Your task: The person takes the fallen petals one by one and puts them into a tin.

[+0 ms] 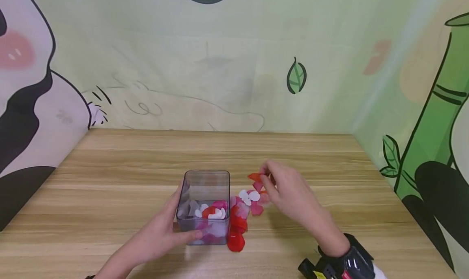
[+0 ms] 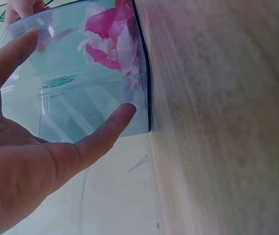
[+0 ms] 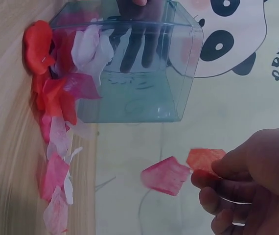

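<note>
A clear, grey-tinted plastic box (image 1: 207, 185) stands open-topped on the table with pink, white and red petals (image 1: 209, 211) in its bottom. My left hand (image 1: 161, 234) grips it from the left, thumb on the near wall and other fingers along the left wall. Between thumb and fingertips, my right hand (image 1: 293, 193) pinches an orange-red petal (image 3: 205, 159) right of the box. A pink petal (image 3: 166, 176) hangs beside that one; whether it is pinched too is unclear. Loose petals (image 1: 239, 224) lie along the box's right side, with a white flower-shaped one (image 1: 249, 197) among them.
The wood-grain table (image 1: 128, 181) runs back to a green printed backdrop (image 1: 220, 67) with leaves, a panda and bamboo. A black device (image 1: 348, 262) is strapped round my right wrist.
</note>
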The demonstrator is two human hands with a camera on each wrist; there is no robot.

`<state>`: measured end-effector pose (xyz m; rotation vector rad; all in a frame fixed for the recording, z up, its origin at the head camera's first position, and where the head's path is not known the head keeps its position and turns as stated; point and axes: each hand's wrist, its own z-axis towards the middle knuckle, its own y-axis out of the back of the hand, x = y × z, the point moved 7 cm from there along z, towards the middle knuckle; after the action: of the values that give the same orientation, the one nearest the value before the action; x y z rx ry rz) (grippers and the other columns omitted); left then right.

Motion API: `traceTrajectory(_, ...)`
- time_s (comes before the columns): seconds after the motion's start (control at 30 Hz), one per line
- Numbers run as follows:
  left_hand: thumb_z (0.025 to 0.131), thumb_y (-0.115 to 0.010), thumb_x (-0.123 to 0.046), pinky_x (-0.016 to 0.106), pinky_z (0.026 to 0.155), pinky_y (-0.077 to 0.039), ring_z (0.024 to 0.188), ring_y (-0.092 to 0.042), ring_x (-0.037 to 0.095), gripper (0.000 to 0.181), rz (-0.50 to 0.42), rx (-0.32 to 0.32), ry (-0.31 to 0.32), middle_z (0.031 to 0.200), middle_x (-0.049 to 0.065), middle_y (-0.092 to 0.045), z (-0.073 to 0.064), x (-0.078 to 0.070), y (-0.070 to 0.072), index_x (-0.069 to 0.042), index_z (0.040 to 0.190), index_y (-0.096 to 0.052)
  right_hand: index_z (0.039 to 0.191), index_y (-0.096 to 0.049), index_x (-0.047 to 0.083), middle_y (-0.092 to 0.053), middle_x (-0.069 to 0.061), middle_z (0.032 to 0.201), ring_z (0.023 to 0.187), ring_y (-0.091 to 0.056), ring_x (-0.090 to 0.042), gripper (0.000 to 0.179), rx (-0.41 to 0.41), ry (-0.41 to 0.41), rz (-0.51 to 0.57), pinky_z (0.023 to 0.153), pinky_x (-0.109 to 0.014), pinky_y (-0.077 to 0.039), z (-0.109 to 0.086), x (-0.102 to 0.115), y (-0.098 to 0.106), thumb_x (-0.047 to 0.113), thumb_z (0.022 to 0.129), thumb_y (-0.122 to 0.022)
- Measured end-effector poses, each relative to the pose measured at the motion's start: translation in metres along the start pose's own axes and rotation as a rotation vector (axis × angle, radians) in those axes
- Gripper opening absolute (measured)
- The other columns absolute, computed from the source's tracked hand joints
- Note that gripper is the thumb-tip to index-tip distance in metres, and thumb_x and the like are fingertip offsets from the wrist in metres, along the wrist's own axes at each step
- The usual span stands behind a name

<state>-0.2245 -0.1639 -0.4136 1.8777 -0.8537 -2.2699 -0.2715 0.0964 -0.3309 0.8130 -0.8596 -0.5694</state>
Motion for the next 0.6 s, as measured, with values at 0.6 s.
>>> traceTrajectory(0.6, 0.083, -0.089, -0.029, 0.052, 0.098, -0.053, 0.140, -0.040, 0.046, 0.119, -0.007, 0.011, 0.006, 0.160, 0.024, -0.032, 0.000, 0.000, 0.000, -0.036, 0.166, -0.004, 0.099, -0.071, 0.009, -0.067, 0.005, 0.088, 0.072, -0.058, -0.006, 0.013, -0.074, 0.181, 0.064, 0.061, -0.019, -0.053, -0.009, 0.039, -0.013, 0.004, 0.090, -0.079)
